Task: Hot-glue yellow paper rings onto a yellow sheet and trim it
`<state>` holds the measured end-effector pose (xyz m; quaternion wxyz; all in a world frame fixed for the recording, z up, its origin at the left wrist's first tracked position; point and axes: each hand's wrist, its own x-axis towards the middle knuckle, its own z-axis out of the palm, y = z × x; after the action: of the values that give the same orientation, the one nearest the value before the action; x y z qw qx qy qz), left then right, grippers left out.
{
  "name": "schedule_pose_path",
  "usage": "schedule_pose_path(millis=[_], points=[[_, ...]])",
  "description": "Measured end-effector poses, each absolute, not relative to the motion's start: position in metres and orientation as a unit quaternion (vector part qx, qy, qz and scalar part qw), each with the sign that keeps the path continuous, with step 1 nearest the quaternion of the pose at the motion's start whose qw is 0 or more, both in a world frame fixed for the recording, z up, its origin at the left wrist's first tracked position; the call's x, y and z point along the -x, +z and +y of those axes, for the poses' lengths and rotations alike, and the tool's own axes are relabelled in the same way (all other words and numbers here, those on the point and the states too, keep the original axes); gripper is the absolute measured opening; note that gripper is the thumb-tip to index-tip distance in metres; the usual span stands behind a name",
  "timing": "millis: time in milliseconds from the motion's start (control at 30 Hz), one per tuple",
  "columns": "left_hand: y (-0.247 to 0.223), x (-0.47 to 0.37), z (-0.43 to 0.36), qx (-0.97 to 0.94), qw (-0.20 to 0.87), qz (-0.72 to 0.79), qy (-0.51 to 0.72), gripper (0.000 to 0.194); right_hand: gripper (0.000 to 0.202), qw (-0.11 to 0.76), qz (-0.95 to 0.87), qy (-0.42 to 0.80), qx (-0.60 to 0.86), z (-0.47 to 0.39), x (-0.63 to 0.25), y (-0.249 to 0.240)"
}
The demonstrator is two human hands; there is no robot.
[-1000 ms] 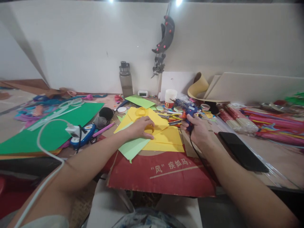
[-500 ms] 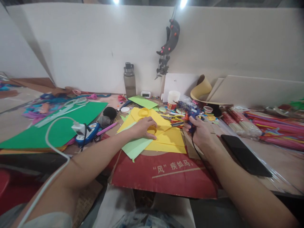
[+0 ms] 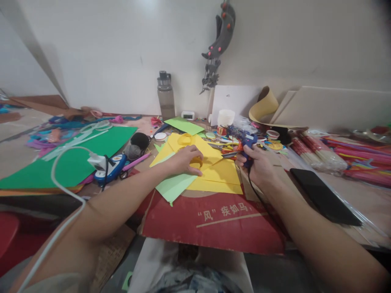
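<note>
My left hand (image 3: 187, 160) is closed around a small yellow ring (image 3: 196, 162), low over the yellow sheets (image 3: 214, 175). Another yellow ring (image 3: 185, 140) lies just beyond it on the same sheets. Under my left wrist is a pale green sheet (image 3: 172, 188). My right hand (image 3: 255, 162) grips a blue glue gun (image 3: 249, 140) by its handle, nozzle pointing left and its black cord hanging down. Scissors and pliers with orange and yellow handles (image 3: 230, 151) lie beside the gun, partly hidden by it.
Red cardboard (image 3: 214, 228) lies at the front edge. A green sheet (image 3: 100, 150), a blue power strip (image 3: 114, 169) and a bottle (image 3: 166, 97) are left. A white cup (image 3: 226, 118) stands behind the gun. On the right are a black phone (image 3: 324, 195) and colourful pipe cleaners (image 3: 366, 156).
The view has tilted slightly downward. Both hands keep nearly the same positions, still holding the ring and the glue gun.
</note>
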<state>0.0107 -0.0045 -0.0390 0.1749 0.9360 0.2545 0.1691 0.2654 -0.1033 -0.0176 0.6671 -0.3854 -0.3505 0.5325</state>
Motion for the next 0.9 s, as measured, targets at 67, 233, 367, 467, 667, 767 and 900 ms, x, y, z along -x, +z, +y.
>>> schedule_pose_path(millis=[67, 233, 367, 467, 667, 767, 900], points=[[-0.0387, -0.011, -0.0041, -0.937, 0.176, 0.253, 0.167, 0.052, 0.03, 0.664, -0.357, 0.532, 0.386, -0.1034, -0.265, -0.0172], [-0.0376, -0.0113, -0.0048, -0.938, 0.173, 0.253, 0.164, 0.051, 0.027, 0.665, -0.351, 0.538, 0.381, -0.1042, -0.265, -0.0178], [-0.0369, -0.0107, -0.0065, -0.938, 0.172, 0.253, 0.166, 0.05, 0.028, 0.668, -0.343, 0.54, 0.38, -0.1048, -0.2646, -0.017], [-0.0373, -0.0102, -0.0065, -0.938, 0.168, 0.252, 0.168, 0.052, 0.032, 0.667, -0.347, 0.537, 0.382, -0.1047, -0.2643, -0.0156], [-0.0386, -0.0103, -0.0054, -0.94, 0.16, 0.251, 0.164, 0.049, 0.036, 0.677, -0.333, 0.541, 0.372, -0.1037, -0.2648, -0.0157], [-0.0375, -0.0104, -0.0066, -0.94, 0.159, 0.257, 0.159, 0.048, 0.035, 0.675, -0.333, 0.544, 0.371, -0.1043, -0.2644, -0.015], [-0.0364, -0.0104, -0.008, -0.939, 0.159, 0.26, 0.159, 0.048, 0.037, 0.681, -0.324, 0.544, 0.369, -0.106, -0.2628, -0.0118]])
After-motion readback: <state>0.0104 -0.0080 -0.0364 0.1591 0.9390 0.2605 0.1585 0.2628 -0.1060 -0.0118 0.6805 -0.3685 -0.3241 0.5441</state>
